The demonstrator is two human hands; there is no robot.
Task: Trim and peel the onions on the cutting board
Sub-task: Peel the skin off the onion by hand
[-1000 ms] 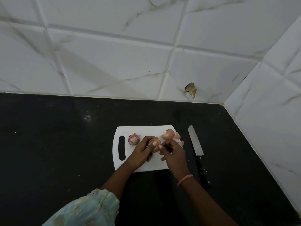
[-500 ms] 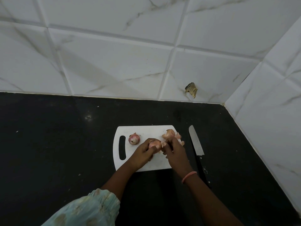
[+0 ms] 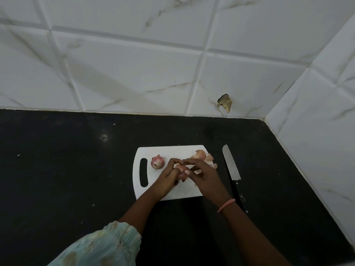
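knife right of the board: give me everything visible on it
The knife lies flat on the black countertop, just right of the white cutting board and apart from it. Its plain silver blade looks like metal, its rounded tip pointing toward the tiled wall; its dark handle points toward the person. Neither hand touches it.

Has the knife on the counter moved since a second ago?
No. The knife lies in the same spot on the counter right of the cutting board, blade pointing toward the tiled wall as before.
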